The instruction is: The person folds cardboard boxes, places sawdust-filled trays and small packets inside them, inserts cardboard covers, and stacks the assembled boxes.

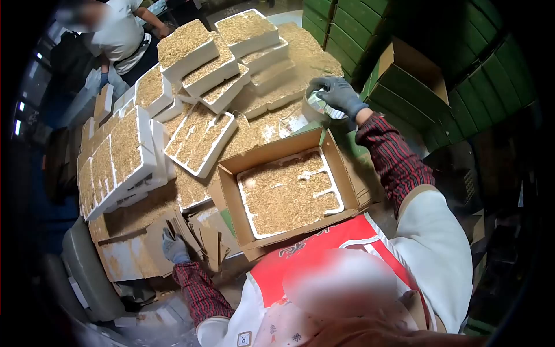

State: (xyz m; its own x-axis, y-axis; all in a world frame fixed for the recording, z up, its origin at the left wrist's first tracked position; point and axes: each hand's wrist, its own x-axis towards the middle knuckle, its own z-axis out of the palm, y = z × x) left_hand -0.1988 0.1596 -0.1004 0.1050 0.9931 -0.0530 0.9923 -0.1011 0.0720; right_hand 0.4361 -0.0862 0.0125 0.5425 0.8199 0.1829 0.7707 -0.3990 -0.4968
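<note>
My left hand, in a grey glove, closes on the edge of a cardboard sheet among several upright flat sheets at the table's near side. In front of me stands an open cardboard box, its flaps raised. Inside sits a white foam tray filled with light brown shavings. Beyond the box my right hand, also gloved, is at a round tub. Its fingers curl over a printed paper slip there; the fingertips are partly hidden.
Foam trays of shavings are stacked across the table's far and left sides. Loose shavings cover the tabletop. Green boxes are piled at right, with an open one nearer. Another person stands across at upper left.
</note>
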